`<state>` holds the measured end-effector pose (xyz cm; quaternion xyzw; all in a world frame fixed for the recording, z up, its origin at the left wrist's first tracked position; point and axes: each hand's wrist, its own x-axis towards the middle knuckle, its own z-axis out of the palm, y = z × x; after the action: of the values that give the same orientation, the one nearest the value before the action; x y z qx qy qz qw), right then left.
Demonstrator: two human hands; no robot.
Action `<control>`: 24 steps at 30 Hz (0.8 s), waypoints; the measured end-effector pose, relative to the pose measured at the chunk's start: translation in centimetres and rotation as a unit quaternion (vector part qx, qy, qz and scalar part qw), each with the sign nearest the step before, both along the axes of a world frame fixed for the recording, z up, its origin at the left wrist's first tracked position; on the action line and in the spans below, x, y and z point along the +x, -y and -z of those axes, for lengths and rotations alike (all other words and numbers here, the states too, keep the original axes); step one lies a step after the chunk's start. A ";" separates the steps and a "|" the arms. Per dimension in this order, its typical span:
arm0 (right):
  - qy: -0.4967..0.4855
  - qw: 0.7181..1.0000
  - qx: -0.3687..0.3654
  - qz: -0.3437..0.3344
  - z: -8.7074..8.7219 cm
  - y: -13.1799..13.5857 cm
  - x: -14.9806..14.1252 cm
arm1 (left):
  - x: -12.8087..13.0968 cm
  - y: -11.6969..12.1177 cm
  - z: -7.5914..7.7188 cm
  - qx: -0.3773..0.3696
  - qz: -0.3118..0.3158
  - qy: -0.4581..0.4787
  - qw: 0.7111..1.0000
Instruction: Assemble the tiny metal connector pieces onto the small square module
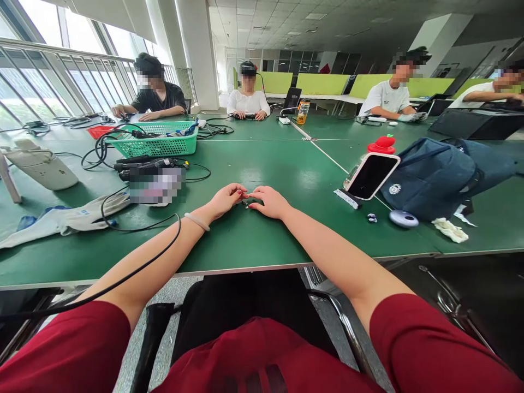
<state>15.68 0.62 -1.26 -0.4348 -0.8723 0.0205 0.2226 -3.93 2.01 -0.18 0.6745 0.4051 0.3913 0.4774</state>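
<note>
My left hand (229,201) and my right hand (271,203) meet at the fingertips, low over the green table (262,245). The left fingers are drawn together in a pinch, with a pale band round that wrist. On the right, the fingers curl towards the left hand, closed in around the same spot. A tiny shiny thing (246,206) shows between the fingertips, too small to name and partly hidden by them. A black cable (164,256) passes over my left forearm.
Left lie a grey-white glove (82,217), black devices (147,166) and a green basket (158,143) with cables. Right stand a propped phone (373,176) and blue backpack (434,174), with a lilac round case (403,219) in front. Several people sit across the table.
</note>
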 end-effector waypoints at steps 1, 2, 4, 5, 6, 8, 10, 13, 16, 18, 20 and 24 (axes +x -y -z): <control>0.009 1.000 0.005 -0.005 0.0 0.0 0.0 | 0.0 0.1 -0.1 0.002 -0.002 0.002 1.000; 0.019 1.000 0.009 -0.008 -0.1 0.1 -0.1 | 0.0 0.1 -0.2 0.006 -0.006 0.002 1.000; 0.039 0.999 0.012 -0.011 -0.2 0.2 -0.2 | -0.3 0.0 -0.3 0.019 -0.023 -0.010 1.000; 0.047 0.999 0.011 -0.013 -0.3 0.3 -0.3 | -0.4 -0.1 -0.4 0.027 -0.035 -0.020 0.999; 0.054 0.998 0.010 -0.016 -0.4 0.5 -0.3 | -0.6 -0.1 -0.4 0.034 -0.049 -0.034 0.998; 0.065 0.998 0.006 -0.025 -0.5 0.7 -0.5 | -1.0 -0.4 -0.5 0.048 -0.079 -0.065 0.994; 0.071 0.997 0.004 -0.028 -0.6 0.9 -0.5 | -1.4 -0.5 -0.5 0.058 -0.107 -0.092 0.988; 0.064 0.998 0.008 -0.027 -0.6 1.0 -0.5 | -1.5 -0.5 -0.4 0.060 -0.126 -0.115 0.983; 0.047 0.998 0.017 -0.035 -0.7 1.0 -0.5 | -1.2 -0.1 -0.5 0.052 -0.103 -0.122 0.986; 0.037 0.998 0.020 -0.042 -0.7 1.0 -0.4 | -0.9 0.3 -0.6 0.047 -0.069 -0.122 0.989; 0.028 0.998 0.019 -0.049 -0.7 1.0 -0.4 | -0.7 0.6 -0.6 0.045 -0.036 -0.123 0.991; 0.008 0.998 0.011 -0.066 -0.7 0.9 -0.4 | -0.7 0.7 -0.7 0.062 -0.012 -0.134 0.989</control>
<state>15.31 -0.23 -0.61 -0.3742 -0.9010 0.0220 0.2185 -4.67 1.27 0.56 0.7442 0.4482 0.3279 0.3712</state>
